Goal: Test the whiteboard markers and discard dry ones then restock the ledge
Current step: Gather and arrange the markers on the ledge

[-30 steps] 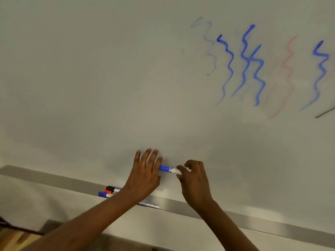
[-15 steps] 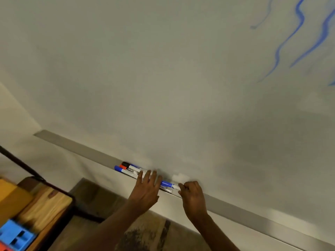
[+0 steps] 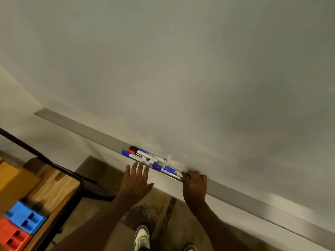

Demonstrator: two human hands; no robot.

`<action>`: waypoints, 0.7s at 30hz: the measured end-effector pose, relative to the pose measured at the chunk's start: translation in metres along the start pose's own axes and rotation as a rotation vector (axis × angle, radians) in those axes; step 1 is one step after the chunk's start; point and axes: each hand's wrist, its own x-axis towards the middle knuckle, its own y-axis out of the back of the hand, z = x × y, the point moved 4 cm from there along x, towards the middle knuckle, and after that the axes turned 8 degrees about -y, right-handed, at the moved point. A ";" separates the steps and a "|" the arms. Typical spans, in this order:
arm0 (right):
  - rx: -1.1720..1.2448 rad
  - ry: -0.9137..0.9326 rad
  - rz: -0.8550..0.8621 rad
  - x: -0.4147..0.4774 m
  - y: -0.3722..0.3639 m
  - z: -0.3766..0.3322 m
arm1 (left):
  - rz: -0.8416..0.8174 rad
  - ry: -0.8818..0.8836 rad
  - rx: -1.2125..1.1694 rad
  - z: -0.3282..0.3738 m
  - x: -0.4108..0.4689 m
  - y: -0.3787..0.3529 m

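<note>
A white whiteboard (image 3: 181,69) fills most of my view, and a grey metal ledge (image 3: 253,201) runs along its lower edge, going down to the right. On the left part of the ledge lies a cluster of markers (image 3: 143,155), close together and almost parallel to the ledge. At their left ends I see one black cap, one red cap and one blue cap. Just to the right of this cluster a blue marker (image 3: 167,170) lies along the front edge of the ledge. My right hand (image 3: 194,183) has its fingers curled over the ledge and pinches the right end of this marker. My left hand (image 3: 136,180) is wide, with the fingers straight and spread. It holds nothing, and its fingertips are just below the front edge of the ledge, beside the cluster. At the lower left stands a wooden table (image 3: 54,187) with a blue bin (image 3: 25,217) and a red bin (image 3: 12,236) on it. Below, on the floor, I see my white shoe (image 3: 142,238).
</note>
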 end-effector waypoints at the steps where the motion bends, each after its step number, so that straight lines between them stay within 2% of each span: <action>1: -0.013 -0.008 -0.010 0.002 0.000 -0.003 | 0.003 -0.010 -0.004 -0.005 0.003 -0.002; 4: -0.046 -0.028 -0.063 0.008 -0.004 -0.010 | 0.005 0.027 -0.004 -0.023 0.010 -0.003; 11: -0.137 -0.052 -0.118 0.011 -0.002 -0.020 | 0.187 0.106 -0.057 -0.059 0.020 0.012; 15: -0.083 -0.116 -0.201 0.011 0.000 -0.027 | 0.202 0.191 -0.121 -0.076 0.027 0.015; 21: 0.043 0.006 -0.294 0.023 -0.006 -0.082 | 0.173 0.167 -0.143 -0.085 0.035 0.008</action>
